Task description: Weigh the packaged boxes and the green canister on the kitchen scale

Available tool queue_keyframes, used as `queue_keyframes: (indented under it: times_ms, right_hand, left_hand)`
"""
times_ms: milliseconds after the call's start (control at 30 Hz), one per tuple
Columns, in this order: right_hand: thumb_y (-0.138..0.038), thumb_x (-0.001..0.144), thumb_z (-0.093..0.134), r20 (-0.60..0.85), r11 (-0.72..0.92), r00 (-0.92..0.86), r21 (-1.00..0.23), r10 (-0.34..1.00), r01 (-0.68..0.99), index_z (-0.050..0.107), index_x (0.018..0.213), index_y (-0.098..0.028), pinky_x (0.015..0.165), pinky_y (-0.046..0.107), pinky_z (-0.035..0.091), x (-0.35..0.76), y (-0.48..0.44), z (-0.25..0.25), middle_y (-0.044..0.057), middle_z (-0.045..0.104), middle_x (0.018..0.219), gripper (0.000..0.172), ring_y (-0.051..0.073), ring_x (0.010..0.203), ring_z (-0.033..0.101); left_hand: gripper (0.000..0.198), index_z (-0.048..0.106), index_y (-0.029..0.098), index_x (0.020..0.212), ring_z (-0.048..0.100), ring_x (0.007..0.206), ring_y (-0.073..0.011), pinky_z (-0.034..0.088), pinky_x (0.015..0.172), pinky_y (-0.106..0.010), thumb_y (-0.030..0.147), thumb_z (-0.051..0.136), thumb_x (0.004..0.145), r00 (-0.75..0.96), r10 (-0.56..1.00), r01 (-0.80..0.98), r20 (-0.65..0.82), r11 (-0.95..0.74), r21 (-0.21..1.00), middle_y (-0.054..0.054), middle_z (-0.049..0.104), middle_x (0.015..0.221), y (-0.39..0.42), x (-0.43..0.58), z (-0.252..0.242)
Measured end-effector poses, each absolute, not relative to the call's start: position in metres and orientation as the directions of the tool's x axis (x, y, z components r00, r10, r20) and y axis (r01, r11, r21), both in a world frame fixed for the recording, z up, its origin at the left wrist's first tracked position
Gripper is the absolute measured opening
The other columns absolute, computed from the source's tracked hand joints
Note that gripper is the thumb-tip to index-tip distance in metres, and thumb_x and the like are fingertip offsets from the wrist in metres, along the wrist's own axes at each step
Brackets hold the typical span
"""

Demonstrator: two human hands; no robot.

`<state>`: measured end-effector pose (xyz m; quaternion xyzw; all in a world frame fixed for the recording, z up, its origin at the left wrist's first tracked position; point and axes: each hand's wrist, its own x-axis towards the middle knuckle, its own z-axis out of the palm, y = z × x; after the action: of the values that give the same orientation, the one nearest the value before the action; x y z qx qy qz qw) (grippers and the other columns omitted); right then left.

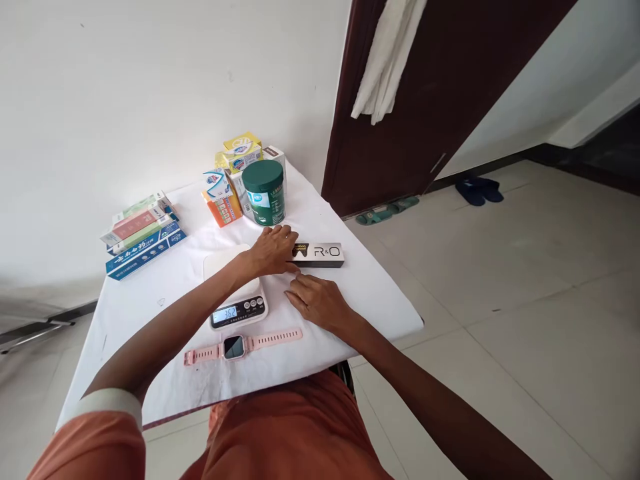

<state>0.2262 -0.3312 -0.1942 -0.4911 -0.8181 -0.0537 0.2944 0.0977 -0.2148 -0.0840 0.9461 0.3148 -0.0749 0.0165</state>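
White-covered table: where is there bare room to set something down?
Bare: right corner, beyond the R&O box and right hand; left, between blue box and left forearm. Crowded: back, around the green tub; middle, around the scale.

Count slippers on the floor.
4. Left green slipper and right green slipper, by the dark door; left blue slipper and right blue slipper, farther right, near the wall. The table may hide others.
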Motion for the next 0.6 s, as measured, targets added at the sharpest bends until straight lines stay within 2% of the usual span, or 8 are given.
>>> queue_keyframes:
  times_ms: [133,233,433,600]
  right_hand:
    - [-0.025,0.102,0.055,0.53,0.502,-0.341,-0.193,0.777,0.843,0.066,0.08,-0.018,0.061,0.03,0.037,0.226,-0.33,-0.194,0.004,0.068,0.077,0.026,0.016,0.072,0.062]
    - [-0.024,0.103,0.053,0.52,0.493,-0.34,-0.187,0.784,0.85,0.065,0.079,-0.019,0.062,0.03,0.037,0.226,-0.331,-0.194,0.003,0.067,0.077,0.028,0.016,0.071,0.061]
    - [-0.022,0.103,0.053,0.56,0.51,-0.335,-0.19,0.758,0.839,0.063,0.078,-0.019,0.062,0.029,0.035,0.227,-0.334,-0.195,0.003,0.066,0.076,0.027,0.015,0.07,0.06]
    - [-0.024,0.104,0.049,0.568,0.532,-0.35,-0.189,0.745,0.825,0.061,0.074,-0.02,0.058,0.029,0.032,0.227,-0.334,-0.191,0.002,0.063,0.071,0.033,0.014,0.066,0.057]
  left_hand:
    - [0.03,0.063,0.014,0.114,0.065,0.111,-0.0299,0.05,0.093,-0.042,0.029,0.07,0.089,0.79,0.574,0.587,-0.215,-0.81,-0.007,-0.014,0.067,0.117,-0.21,0.112,-0.092]
    - [0.031,0.061,0.014,0.115,0.065,0.107,-0.0277,0.051,0.087,-0.038,0.028,0.07,0.088,0.807,0.575,0.583,-0.134,-0.811,0.037,-0.013,0.067,0.116,-0.208,0.116,-0.081]
    - [0.033,0.06,0.015,0.116,0.064,0.103,-0.0259,0.053,0.086,-0.039,0.028,0.07,0.088,0.817,0.57,0.563,0.09,-0.821,0.092,-0.01,0.065,0.112,-0.216,0.071,-0.019]
    - [0.032,0.062,0.02,0.116,0.066,0.097,-0.025,0.054,0.081,-0.038,0.027,0.071,0.087,0.732,0.674,0.658,0.099,-0.737,0.157,-0.008,0.066,0.107,-0.244,-0.013,-0.009]
